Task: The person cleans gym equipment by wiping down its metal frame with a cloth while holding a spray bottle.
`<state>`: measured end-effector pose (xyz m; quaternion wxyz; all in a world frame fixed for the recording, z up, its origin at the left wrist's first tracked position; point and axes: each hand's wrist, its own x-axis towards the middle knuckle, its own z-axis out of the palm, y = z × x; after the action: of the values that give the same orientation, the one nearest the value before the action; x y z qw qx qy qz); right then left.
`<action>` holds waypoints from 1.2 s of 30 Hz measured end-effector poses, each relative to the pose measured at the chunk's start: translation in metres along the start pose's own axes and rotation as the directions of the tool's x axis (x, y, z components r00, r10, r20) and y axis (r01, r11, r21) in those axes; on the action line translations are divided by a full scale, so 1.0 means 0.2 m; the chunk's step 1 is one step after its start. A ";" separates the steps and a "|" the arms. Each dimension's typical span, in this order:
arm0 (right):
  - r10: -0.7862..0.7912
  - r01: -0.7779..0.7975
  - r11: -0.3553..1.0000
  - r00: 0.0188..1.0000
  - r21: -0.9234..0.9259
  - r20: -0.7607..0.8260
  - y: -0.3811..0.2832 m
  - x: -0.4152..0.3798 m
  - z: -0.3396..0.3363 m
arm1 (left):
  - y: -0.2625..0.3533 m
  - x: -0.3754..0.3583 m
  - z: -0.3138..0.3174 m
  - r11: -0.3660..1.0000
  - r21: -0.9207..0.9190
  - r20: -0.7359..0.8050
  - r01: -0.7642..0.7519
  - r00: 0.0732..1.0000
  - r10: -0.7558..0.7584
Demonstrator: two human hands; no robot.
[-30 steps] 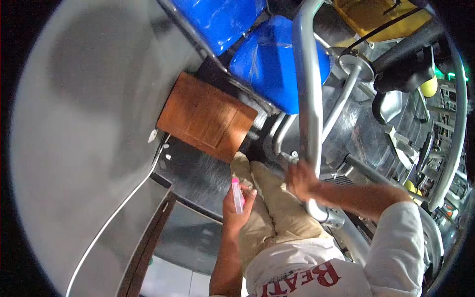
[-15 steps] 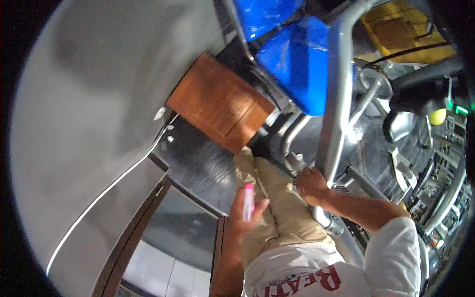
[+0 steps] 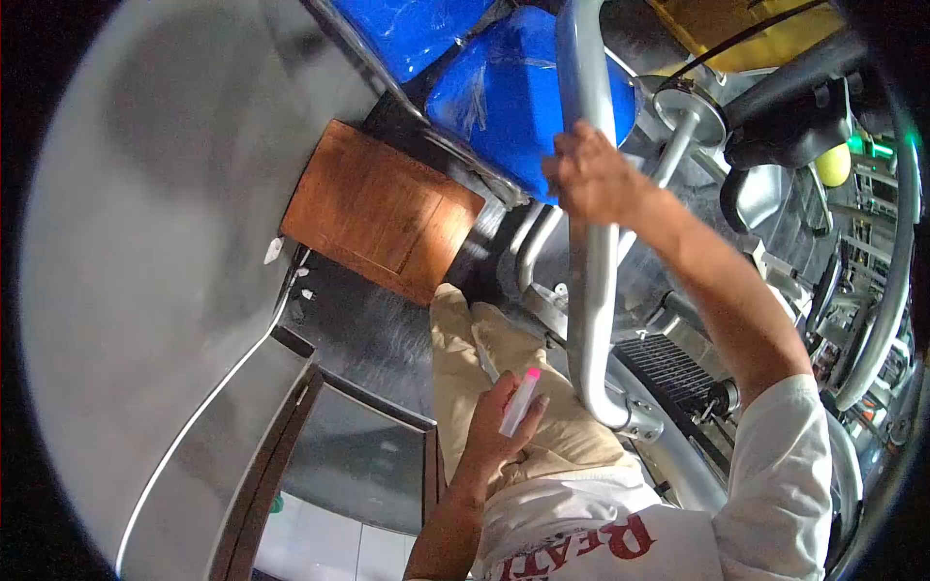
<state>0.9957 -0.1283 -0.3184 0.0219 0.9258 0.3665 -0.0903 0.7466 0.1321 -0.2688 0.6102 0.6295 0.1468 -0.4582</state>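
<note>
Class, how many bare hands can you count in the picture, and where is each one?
2. The left hand is above the trousers, holding a pink-tipped tube. The right hand is at the silver bar; blur hides whether it grips. Others may be hidden.

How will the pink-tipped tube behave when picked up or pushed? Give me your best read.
The tube is probably stiff: its slim body looks straight in the left hand. It is likely light, being small beside the fingers and held with the thumb. Laid down, its long, narrow shape might roll, though I cannot tell whether it is round.
</note>
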 end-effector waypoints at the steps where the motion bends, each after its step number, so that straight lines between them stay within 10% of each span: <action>1: -0.013 0.008 0.999 0.993 -0.042 -0.121 -0.09 -0.06 0.03 | 0.00 0.00 0.01 0.997 -0.025 -0.049 -0.074 0.996 0.073; 4: 0.019 -0.103 0.991 0.757 0.090 0.653 -0.54 -0.14 -0.06 | -0.03 0.00 0.01 0.973 -0.075 -0.146 -0.216 0.968 0.204; 6: -0.159 0.075 0.987 0.632 0.144 0.758 -0.89 -0.35 0.03 | -0.14 0.02 -0.07 0.975 -0.079 -0.128 -0.206 0.973 0.195; 9: -0.441 0.157 0.884 0.593 0.441 0.674 -1.20 -0.62 0.14 | -0.11 -0.03 -0.18 0.991 -0.116 -0.110 -0.072 0.992 0.059; 14: 0.033 -0.107 0.991 0.776 0.080 0.630 -0.84 -0.30 0.08 | -0.02 -0.06 -0.19 0.997 -0.058 -0.005 -0.042 0.999 0.042; 19: 0.238 -0.218 0.967 0.958 -0.132 0.159 -0.07 0.14 -0.10 | -0.04 0.00 -0.04 0.993 -0.097 0.183 0.069 0.982 -0.051; 24: 0.189 -0.191 0.981 0.925 -0.029 0.328 -0.19 0.04 0.02 | -0.11 0.01 0.00 0.951 -0.280 0.152 0.128 0.984 -0.088; 25: 0.402 -0.449 0.869 0.886 0.208 0.234 -0.35 -0.06 0.03 | -0.16 0.00 -0.01 0.949 -0.303 0.083 0.086 0.995 -0.064; 26: -0.034 0.039 0.999 0.982 -0.026 0.185 -0.47 -0.23 0.13 | -0.18 -0.01 -0.03 0.945 -0.325 0.009 0.045 0.999 -0.045; 28: -0.055 -0.139 0.962 0.748 0.236 0.662 -0.83 -0.40 0.04 | -0.12 -0.05 -0.13 0.959 -0.281 -0.036 0.026 0.999 -0.038; 29: 0.193 -0.460 0.814 0.791 0.355 0.581 -1.09 -0.62 0.29 | -0.11 -0.07 -0.18 0.967 -0.254 -0.056 0.026 0.998 -0.041; 31: -0.417 0.237 0.904 0.669 0.356 0.615 -1.21 -0.75 0.08 | -0.10 -0.10 -0.28 0.973 -0.233 -0.088 0.009 0.996 -0.030; 36: -0.052 -0.084 0.978 0.787 0.190 0.615 -0.85 -0.51 0.23 | -0.08 -0.13 -0.41 0.988 -0.153 -0.103 -0.037 0.994 0.021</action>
<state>0.7997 -0.0786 -0.3398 0.0446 0.8458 0.3198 -0.4248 0.7541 0.2186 -0.2732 0.6556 0.6046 0.2035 -0.4040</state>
